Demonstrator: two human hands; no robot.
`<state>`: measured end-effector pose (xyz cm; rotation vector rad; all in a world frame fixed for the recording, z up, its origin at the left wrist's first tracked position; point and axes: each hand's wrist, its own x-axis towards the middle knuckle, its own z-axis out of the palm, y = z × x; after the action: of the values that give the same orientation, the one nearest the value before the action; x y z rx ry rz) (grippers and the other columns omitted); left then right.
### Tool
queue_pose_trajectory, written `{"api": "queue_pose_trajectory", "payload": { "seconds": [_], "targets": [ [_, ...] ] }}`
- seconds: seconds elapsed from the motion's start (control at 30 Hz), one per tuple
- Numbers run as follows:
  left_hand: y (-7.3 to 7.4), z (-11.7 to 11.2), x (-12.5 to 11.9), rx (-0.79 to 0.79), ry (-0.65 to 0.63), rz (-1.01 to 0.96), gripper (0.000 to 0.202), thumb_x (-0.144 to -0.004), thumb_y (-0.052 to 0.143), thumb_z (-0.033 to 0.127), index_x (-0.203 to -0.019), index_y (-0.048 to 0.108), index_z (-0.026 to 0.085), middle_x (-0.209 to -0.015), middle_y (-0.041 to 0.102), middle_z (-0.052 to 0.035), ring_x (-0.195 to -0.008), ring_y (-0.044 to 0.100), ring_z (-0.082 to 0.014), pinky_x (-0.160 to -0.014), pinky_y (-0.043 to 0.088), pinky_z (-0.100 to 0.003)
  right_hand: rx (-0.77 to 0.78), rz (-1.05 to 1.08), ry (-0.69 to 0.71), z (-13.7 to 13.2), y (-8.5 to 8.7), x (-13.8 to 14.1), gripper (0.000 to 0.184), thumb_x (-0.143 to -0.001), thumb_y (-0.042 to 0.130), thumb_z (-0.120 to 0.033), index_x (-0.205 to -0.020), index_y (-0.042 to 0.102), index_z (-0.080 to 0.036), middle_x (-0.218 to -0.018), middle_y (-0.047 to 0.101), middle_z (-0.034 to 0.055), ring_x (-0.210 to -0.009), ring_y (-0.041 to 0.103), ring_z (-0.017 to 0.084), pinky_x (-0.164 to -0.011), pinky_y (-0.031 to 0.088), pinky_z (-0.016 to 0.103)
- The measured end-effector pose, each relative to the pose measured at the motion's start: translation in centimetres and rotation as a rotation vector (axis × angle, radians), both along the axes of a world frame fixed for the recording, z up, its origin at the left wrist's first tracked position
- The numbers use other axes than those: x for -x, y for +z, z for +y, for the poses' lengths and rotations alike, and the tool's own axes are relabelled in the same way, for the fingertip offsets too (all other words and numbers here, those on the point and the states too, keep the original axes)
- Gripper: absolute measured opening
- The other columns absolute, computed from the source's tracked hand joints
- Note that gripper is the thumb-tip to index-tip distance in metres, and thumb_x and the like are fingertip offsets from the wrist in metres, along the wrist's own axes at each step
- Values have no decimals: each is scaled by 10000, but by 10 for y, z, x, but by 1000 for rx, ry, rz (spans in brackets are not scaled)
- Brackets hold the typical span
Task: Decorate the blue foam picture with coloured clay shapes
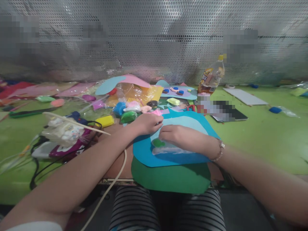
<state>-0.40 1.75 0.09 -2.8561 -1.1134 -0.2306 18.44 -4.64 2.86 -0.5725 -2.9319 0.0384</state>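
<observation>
My left hand [148,123] is curled with its fingertips pressed on the top edge of a light blue foam shape [185,123]. That shape lies on a darker blue sheet [141,152], over a green sheet [170,178]. My right hand [179,137] rests knuckles-up on the same shape, fingers bent down; what they pinch, if anything, is hidden. A small green clay piece [158,143] and a whitish strip [172,150] sit just under the right hand. A bracelet [220,150] is on my right wrist.
Clay lumps in yellow [105,121], blue [119,108] and green [128,116] lie beyond the left hand among foam sheets and plastic bags. A drink bottle [211,77], a dark phone [228,112], a wooden stick [75,123] and cables crowd the green table [264,134]. Perforated metal wall behind.
</observation>
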Motion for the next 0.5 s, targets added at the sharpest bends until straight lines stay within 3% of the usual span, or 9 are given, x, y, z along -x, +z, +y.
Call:
{"api": "queue_pose_trajectory", "payload": {
  "seconds": [0.13,0.27,0.5],
  "targets": [
    [1,-1,-1,-2,8,14,212,-876,396,313,-794,554,197,-780,645,-36,-729,577,-186,-560,307,-275,45,-50,-10,0,-1,3,224,-891,415,-35,-975,606,-116,-1038,582,108,-924,565,174,-779,490,313],
    [2,-2,-1,6,14,21,210,-879,399,318,-797,547,195,-786,647,-35,-735,583,-189,-565,315,-276,-3,-50,36,1,-4,2,242,-908,422,-79,-1062,601,-129,-1047,601,104,-1028,545,201,-841,487,355],
    [3,-3,-1,-23,18,38,214,-876,393,314,-806,555,193,-788,644,-48,-727,573,-192,-565,312,-280,-118,-98,47,0,-1,1,209,-887,445,-59,-981,625,-110,-1015,634,96,-1079,510,224,-908,448,361]
  ]
}}
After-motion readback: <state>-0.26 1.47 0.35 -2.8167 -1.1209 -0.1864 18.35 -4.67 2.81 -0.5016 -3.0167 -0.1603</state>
